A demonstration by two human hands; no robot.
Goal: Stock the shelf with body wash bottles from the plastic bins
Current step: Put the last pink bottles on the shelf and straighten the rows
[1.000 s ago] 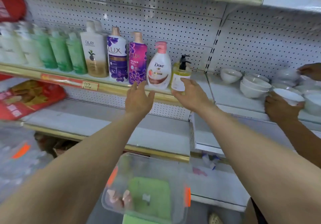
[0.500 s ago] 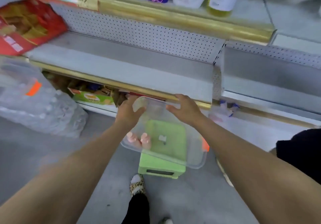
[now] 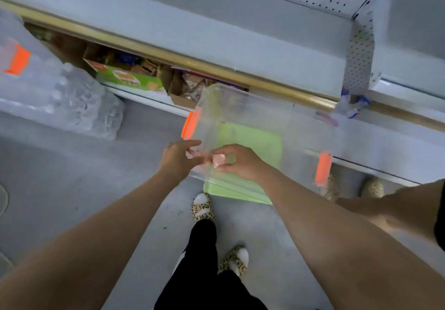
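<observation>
A clear plastic bin (image 3: 265, 117) with orange latches sits on a green stool (image 3: 240, 193) in front of the shelf (image 3: 216, 35). Two pink pump tops of body wash bottles show in the bin's near left corner. My right hand (image 3: 240, 164) curls its thumb and fingers round the right pink top (image 3: 219, 159). My left hand (image 3: 178, 158) reaches over the bin's near rim, its fingers at the left pink top (image 3: 192, 155); blur hides whether it grips. The bottles' bodies are hard to make out through the bin wall.
A wrapped pack of water bottles (image 3: 60, 93) lies on the floor at left. Boxes (image 3: 130, 77) fill the bottom shelf behind the bin. My slippered feet (image 3: 203, 207) stand just before the stool. Another person's arm (image 3: 397, 211) and feet (image 3: 372, 188) are at right.
My view tipped down from the upper shelf to the bin. Both hands left the shelved bottles, came to the bin's rim, then reached inside to the pink pump tops.
</observation>
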